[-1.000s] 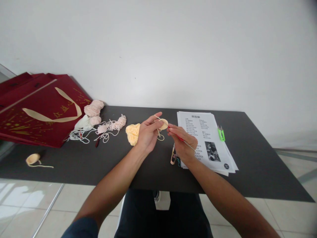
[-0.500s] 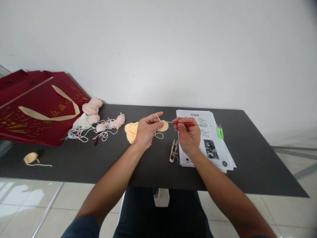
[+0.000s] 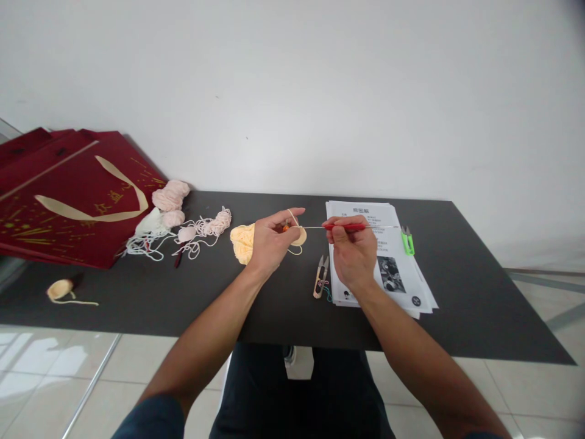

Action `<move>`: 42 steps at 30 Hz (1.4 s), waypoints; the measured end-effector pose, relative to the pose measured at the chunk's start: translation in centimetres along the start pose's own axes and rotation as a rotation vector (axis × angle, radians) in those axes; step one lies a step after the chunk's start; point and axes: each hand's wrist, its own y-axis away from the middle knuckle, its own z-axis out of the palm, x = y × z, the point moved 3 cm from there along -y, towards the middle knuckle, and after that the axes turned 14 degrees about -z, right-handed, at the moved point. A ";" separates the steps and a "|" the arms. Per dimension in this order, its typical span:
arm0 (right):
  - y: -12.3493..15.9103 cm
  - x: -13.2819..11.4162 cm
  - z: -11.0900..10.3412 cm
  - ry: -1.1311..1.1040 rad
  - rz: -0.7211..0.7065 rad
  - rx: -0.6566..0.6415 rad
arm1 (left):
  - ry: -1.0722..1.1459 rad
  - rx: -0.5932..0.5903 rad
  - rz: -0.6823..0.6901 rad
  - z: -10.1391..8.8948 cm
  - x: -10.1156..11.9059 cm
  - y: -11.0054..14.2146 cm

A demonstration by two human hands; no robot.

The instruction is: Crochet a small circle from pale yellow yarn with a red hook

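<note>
Between the thumb and fingers of my left hand (image 3: 272,239) is pinched a small round cream crochet piece (image 3: 300,236). A strand of yarn loops over its raised index finger, and a small orange bit shows by the thumb. My right hand (image 3: 353,247) grips a crochet hook (image 3: 346,227) by its red handle. The hook's thin metal shaft reaches left to the crochet piece, where its tip is hard to make out. Beside my left wrist lies a yellow yarn ball (image 3: 242,243), partly behind the hand.
Printed sheets (image 3: 402,268) lie under my right hand, with thread snips (image 3: 320,277) on their left and green snips (image 3: 407,241) on their right. Pink yarn (image 3: 214,225), white yarn (image 3: 153,225) and a red gift bag (image 3: 68,201) sit left. A cream crocheted cup (image 3: 60,289) rests far left.
My right hand and the hook have shifted slightly right. My left hand has turned a little, its index finger now straighter, and the orange bit has come into view.
</note>
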 end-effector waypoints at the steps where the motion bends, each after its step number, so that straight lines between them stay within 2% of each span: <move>1: -0.1 0.0 0.1 -0.025 0.018 0.013 | 0.031 -0.016 -0.011 0.0 -0.1 -0.1; 10: -0.3 0.6 0.5 -0.169 0.276 0.070 | 0.141 -0.080 -0.017 0.3 -0.3 -0.2; 14: 0.2 1.0 0.7 -0.181 0.291 0.093 | 0.097 -0.030 -0.001 0.3 -0.4 -0.2; 17: 0.5 1.1 1.0 -0.186 0.292 0.125 | 0.026 0.016 0.065 0.2 -0.2 -0.1; 19: 0.6 1.1 1.1 -0.174 0.292 0.135 | 0.000 0.027 0.099 0.1 -0.1 -0.1; 22: 0.6 1.0 1.3 -0.149 0.278 0.140 | 0.009 0.020 0.080 0.1 -0.1 -0.1; 26: 0.9 0.3 1.4 0.008 0.164 0.101 | 0.057 0.006 0.082 0.0 -0.3 -0.3; 30: 2.0 -0.7 1.2 0.423 -0.072 -0.049 | 0.184 -0.020 0.040 0.2 -0.6 -0.5; 33: 2.6 -1.2 1.5 0.502 -0.354 -0.213 | 0.348 -0.067 -0.047 0.5 -0.7 -0.5; 35: 2.8 -1.2 1.5 0.488 -0.401 -0.263 | 0.426 -0.104 -0.104 0.7 -0.6 -0.4; 38: 2.6 -0.8 1.4 0.397 -0.281 -0.231 | 0.511 -0.161 -0.181 0.8 -0.3 -0.3; 42: 2.2 0.2 1.3 0.197 -0.010 -0.077 | 0.531 -0.158 -0.220 0.7 -0.1 -0.3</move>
